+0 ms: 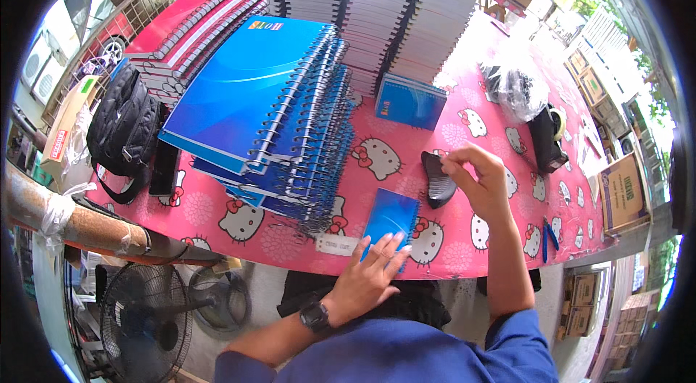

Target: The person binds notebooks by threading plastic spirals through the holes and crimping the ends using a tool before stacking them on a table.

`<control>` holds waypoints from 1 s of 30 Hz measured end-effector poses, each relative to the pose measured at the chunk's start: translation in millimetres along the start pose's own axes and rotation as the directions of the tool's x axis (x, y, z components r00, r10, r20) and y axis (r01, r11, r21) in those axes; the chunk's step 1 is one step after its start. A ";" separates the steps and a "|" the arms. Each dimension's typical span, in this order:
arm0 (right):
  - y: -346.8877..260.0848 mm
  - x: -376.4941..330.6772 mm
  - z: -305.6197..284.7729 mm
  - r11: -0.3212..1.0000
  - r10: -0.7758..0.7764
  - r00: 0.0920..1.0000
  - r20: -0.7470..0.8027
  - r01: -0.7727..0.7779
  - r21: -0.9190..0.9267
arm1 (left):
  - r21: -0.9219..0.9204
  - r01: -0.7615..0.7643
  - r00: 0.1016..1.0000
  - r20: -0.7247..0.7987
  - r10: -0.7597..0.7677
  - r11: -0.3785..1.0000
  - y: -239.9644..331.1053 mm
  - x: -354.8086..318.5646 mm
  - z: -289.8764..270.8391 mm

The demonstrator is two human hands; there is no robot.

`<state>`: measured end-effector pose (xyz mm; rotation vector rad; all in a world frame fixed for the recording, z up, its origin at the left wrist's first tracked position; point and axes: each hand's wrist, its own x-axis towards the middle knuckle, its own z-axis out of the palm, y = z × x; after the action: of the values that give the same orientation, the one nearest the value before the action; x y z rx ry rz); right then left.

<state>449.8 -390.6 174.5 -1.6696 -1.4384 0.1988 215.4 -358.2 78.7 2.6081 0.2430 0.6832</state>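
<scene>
A small blue spiral notebook (pixel 394 217) lies on the pink patterned tablecloth in front of me. My left hand (pixel 373 267), with a black watch at its wrist, rests on the notebook's near end, fingers stretched out. To the right, my right hand (pixel 478 183) is raised with its thumb and forefinger pinched together. Whatever may be between those fingertips is too small to make out. Just beside them lies a small black curved object (pixel 438 183) with a ribbed grey middle; its kind is unclear.
Large blue spiral notebooks (pixel 250 93) are stacked at left, beside red ones (pixel 185 20) and a black bag (pixel 125 122). Tall stacks of bound books (pixel 377 9) stand behind small blue notebooks (pixel 410 101). At right are a tape dispenser (pixel 549 140) and blue-handled pliers (pixel 549 239).
</scene>
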 end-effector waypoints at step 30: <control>93.1 21.2 -24.6 0.986 0.158 0.878 -0.451 -0.163 0.029 | 0.438 -0.019 0.564 -0.737 0.371 0.899 46.5 52.3 -163.1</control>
<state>538.1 -377.8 132.7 -1.7040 -0.9523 -0.1051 181.5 -326.4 250.1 2.4641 0.3756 2.1169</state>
